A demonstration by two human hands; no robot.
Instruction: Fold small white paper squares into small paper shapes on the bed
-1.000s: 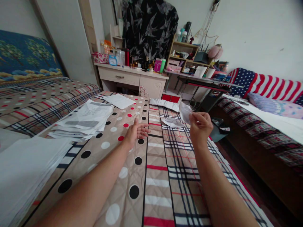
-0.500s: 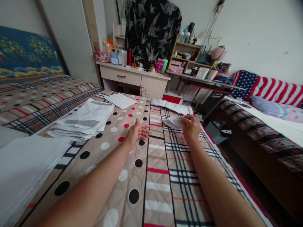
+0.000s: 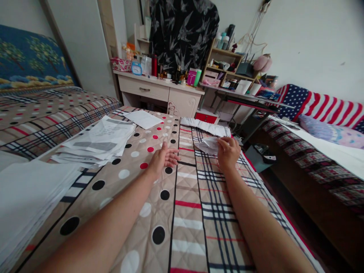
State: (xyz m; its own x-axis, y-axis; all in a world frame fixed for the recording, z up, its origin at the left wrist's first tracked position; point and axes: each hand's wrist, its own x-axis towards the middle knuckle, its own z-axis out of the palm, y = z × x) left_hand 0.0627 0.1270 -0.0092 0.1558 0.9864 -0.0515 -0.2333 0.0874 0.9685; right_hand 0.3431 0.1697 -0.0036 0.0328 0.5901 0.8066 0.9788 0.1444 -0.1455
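Over the patterned quilt (image 3: 187, 216), my left hand (image 3: 164, 160) is open, palm turned inward and fingers stretched to the right, holding nothing. To its right, my right hand (image 3: 228, 153) pinches a piece of white paper (image 3: 207, 145) by its right end. That paper looks creased or folded, and its far part lies low over the plaid strip of the quilt. Just beyond it rests a long folded white bundle (image 3: 206, 126), which may be paper or plastic.
A stack of printed sheets (image 3: 95, 142) lies at left, with a thicker white paper stack (image 3: 31, 204) nearer me. One white sheet (image 3: 143, 119) lies beyond. A cluttered dresser (image 3: 143, 89) and a desk (image 3: 241, 93) stand behind; a grey bin (image 3: 258, 161) sits at right.
The paper in my right hand shows a slightly different tilt and crease. My left hand stays open in nearly the same place. The whole view has shifted slightly.
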